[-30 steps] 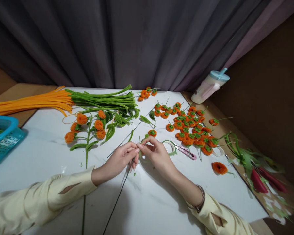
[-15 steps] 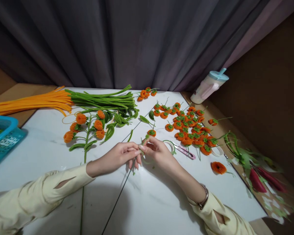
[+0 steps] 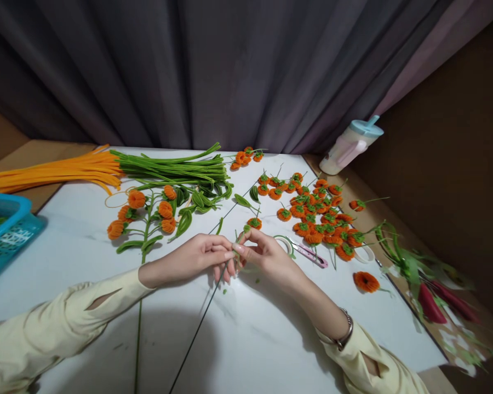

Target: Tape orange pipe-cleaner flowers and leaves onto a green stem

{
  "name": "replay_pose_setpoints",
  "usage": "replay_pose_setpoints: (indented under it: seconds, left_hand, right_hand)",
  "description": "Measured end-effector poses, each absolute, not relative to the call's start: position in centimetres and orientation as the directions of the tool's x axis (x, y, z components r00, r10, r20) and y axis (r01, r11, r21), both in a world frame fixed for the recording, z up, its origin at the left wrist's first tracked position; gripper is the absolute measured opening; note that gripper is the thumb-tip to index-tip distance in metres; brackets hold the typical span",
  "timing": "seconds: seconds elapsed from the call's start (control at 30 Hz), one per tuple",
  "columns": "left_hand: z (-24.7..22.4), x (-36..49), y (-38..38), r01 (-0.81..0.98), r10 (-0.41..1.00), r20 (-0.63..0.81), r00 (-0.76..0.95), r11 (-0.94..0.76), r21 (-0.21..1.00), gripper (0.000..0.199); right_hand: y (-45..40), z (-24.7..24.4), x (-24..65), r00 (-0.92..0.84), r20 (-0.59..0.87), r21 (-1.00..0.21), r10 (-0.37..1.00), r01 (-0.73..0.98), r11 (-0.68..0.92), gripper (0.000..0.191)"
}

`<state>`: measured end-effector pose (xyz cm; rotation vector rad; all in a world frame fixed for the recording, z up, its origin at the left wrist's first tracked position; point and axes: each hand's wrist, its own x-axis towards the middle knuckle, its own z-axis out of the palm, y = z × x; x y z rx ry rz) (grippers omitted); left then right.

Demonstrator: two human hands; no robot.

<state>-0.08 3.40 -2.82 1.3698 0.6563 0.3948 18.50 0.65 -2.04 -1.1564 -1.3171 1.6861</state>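
Near the middle of the table, my left hand (image 3: pixel 216 254) and my right hand (image 3: pixel 261 251) meet with fingertips pinched. Between them is the upper end of a long thin dark stem wire (image 3: pixel 197 334), which slants down towards me past the bottom edge. A small fuzzy green piece (image 3: pixel 247 229) shows at its top, by my right fingers; how it is fixed is hidden. Just beyond my right hand lies an orange fuzzy flower (image 3: pixel 254 222). A finished-looking stem with orange blooms (image 3: pixel 165 209) and green leaves lies past my left forearm.
Many orange flower heads (image 3: pixel 312 213) spread to the right. A tape roll (image 3: pixel 287 246) and pink-handled cutter (image 3: pixel 314 258) lie beside my right hand. Green (image 3: pixel 168 168) and orange (image 3: pixel 66 171) pipe cleaners lie behind, a blue basket (image 3: pixel 24 230) left, a tumbler (image 3: pixel 349 148) back right.
My left hand and forearm have shifted slightly to the left and up. My right hand has barely moved; both still pinch the stem wire's top end.
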Motion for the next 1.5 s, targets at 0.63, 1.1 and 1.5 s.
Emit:
replay_pose_setpoints:
  seconds: [0.63, 1.1, 1.5]
  left_hand:
    - [-1.7, 0.6, 4.2, 0.292, 0.781, -0.212, 0.587, 0.039, 0.956, 0.037]
    - [-0.2, 0.4, 5.1, 0.357, 0.788, -0.183, 0.587, -0.049, 0.933, 0.031]
    - [1.1, 0.6, 6.0, 0.423, 0.763, -0.248, 0.597, -0.036, 0.905, 0.038]
  right_hand:
    - [0.5, -3.0, 17.8, -0.299, -0.177, -0.98, 0.938, -0.03, -0.195, 0.041]
    - [0.0, -2.1, 16.5, -0.259, -0.241, -0.924, 0.935, -0.234, -0.303, 0.032]
    - [-0.6, -1.5, 15.7, -0.167, -0.238, -0.935, 0.957, -0.226, -0.272, 0.027]
